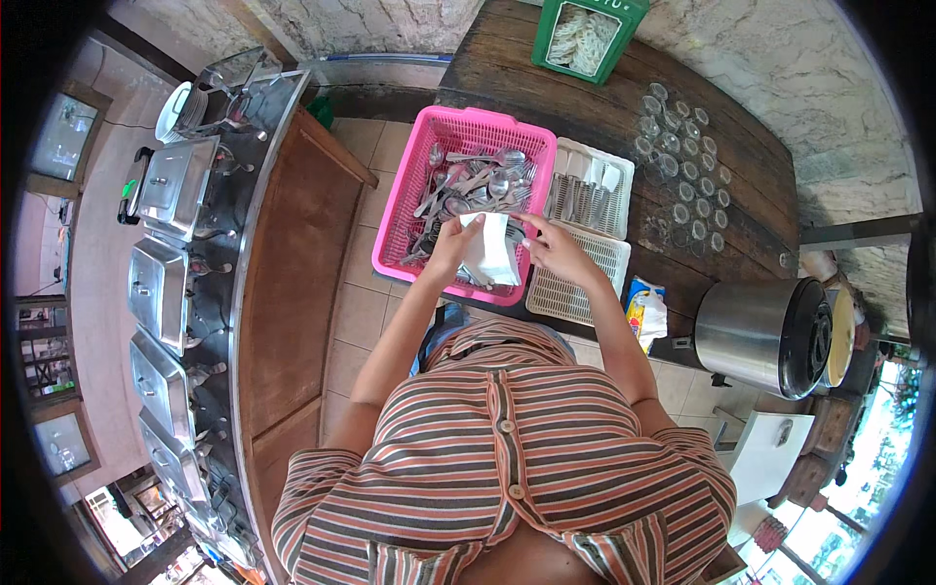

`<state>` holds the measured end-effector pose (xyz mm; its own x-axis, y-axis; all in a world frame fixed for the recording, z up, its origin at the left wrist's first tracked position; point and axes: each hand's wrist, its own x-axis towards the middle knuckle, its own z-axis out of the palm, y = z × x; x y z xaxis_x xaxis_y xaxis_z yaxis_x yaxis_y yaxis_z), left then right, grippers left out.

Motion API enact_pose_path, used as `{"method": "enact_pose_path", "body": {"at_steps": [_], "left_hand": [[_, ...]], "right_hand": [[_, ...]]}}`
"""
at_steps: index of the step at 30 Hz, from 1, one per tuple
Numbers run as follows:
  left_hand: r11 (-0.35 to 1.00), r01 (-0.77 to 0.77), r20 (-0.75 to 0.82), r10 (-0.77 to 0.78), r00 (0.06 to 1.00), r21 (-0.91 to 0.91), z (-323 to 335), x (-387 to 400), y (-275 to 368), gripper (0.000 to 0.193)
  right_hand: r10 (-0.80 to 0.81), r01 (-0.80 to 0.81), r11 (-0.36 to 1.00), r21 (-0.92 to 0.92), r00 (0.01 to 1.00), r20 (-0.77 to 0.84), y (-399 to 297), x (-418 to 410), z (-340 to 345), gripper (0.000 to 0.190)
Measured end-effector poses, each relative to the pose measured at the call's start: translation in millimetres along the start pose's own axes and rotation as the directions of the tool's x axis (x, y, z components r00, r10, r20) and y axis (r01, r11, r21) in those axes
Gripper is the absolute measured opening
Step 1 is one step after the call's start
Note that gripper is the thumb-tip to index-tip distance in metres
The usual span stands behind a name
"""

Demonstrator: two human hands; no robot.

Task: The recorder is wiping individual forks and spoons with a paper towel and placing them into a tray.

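My left hand point(453, 252) grips a folded white cloth or paper napkin point(491, 252) by its left edge, thumb on top. My right hand point(556, 248) is at the napkin's right side, index finger by its upper corner. Whether its fingers pinch anything is unclear. Both hands are over the near part of a pink plastic basket point(537, 135) with a heap of metal spoons and forks point(475, 183). Some cutlery under the napkin is hidden. Right of the basket, a white plastic tray point(620, 164) contains table knives point(585, 191). Nearer me is a second cream slotted tray point(578, 274).
The dark wooden table point(497, 58) bears rows of upturned glasses point(687, 168), a green glass-fronted box point(541, 55), a plastic packet point(645, 314) and a steel urn point(746, 329). To my left is a counter point(285, 256) with several chafing dishes point(157, 292) and stacked plates point(179, 113).
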<state>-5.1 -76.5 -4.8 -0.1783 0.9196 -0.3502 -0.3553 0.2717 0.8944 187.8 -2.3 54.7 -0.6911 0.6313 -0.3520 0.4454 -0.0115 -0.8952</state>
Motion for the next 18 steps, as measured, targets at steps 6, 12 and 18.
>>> {"method": "enact_pose_path", "body": {"at_steps": [6,12,18], "left_hand": [[0.994,0.094,0.029,-0.095,0.995,0.053,3.8,-6.4,22.1,0.035],[0.991,0.134,0.129,-0.135,0.982,0.021,11.7,-0.7,19.4,0.033],[0.99,0.124,0.153,-0.133,0.979,0.067,21.8,2.1,26.4,0.027]], "right_hand": [[-0.066,0.022,0.933,-0.36,0.992,-0.109,-1.8,-3.7,0.3,0.048],[-0.314,0.208,0.859,-0.468,0.935,-0.162,0.6,-0.4,4.8,0.049],[-0.496,0.313,0.745,-0.589,0.851,-0.174,-6.6,1.9,-5.5,0.052]]}}
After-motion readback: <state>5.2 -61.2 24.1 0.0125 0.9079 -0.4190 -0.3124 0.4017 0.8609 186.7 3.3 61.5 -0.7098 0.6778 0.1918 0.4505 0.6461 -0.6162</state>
